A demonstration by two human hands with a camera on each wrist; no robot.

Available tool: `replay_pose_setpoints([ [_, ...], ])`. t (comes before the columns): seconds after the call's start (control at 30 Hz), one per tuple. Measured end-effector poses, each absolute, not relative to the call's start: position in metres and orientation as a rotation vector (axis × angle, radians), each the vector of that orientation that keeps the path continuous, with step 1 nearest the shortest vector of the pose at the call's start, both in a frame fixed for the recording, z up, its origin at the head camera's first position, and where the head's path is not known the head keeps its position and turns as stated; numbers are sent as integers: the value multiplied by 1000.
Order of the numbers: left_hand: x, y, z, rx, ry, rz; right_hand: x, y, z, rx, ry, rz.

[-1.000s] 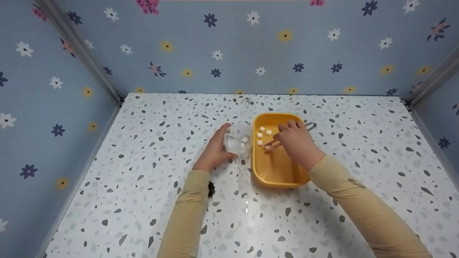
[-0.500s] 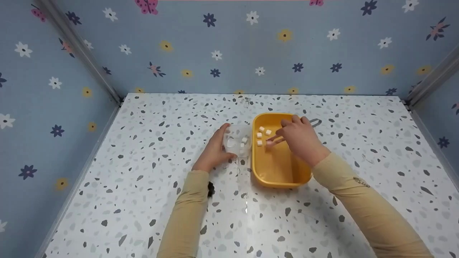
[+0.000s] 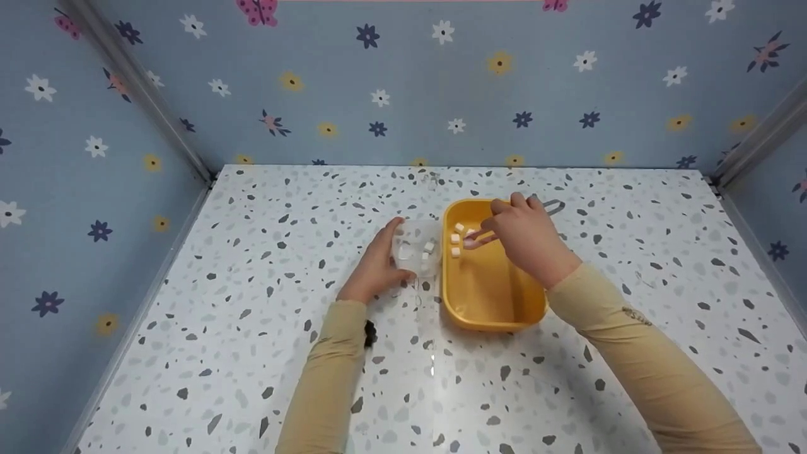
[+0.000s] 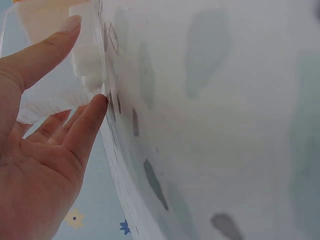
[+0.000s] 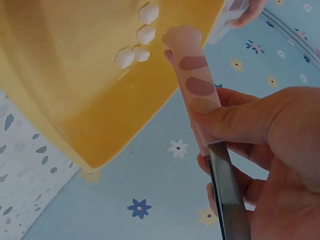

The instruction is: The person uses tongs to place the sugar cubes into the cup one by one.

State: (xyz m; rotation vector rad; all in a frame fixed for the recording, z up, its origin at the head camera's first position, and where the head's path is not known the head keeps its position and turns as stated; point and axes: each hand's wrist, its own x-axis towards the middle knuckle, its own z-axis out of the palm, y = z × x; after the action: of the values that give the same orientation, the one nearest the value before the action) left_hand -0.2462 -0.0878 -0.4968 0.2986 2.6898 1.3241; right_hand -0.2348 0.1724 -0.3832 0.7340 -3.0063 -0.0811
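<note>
My left hand (image 3: 377, 265) holds a clear plastic container (image 3: 416, 230) between thumb and fingers on the table. A few white cubes (image 3: 429, 247) lie inside it. In the left wrist view the thumb and fingers (image 4: 87, 125) span its side. My right hand (image 3: 526, 236) grips tongs (image 3: 482, 239) with pink paw-shaped tips and a metal handle (image 5: 227, 190). The tips hang over the yellow tray (image 3: 485, 302), beside several white cubes (image 3: 455, 252) at its left side. Whether a cube sits between the tips, I cannot tell.
The yellow tray stands directly right of the clear container. Both rest on a white speckled table (image 3: 252, 366). Blue flowered panels (image 3: 416, 75) close off the back and sides. A dark band (image 3: 370, 334) shows at the left wrist.
The tongs lift slightly and shift within the tray, first right, then back left and farther away, toward the far cubes. My left hand and the container stay put.
</note>
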Motion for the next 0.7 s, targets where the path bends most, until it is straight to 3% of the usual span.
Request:
replay_pose_setpoints([
  [0.7, -247, -87, -496, 279, 2673, 1348, -226, 150, -367, 857, -2864, -78],
])
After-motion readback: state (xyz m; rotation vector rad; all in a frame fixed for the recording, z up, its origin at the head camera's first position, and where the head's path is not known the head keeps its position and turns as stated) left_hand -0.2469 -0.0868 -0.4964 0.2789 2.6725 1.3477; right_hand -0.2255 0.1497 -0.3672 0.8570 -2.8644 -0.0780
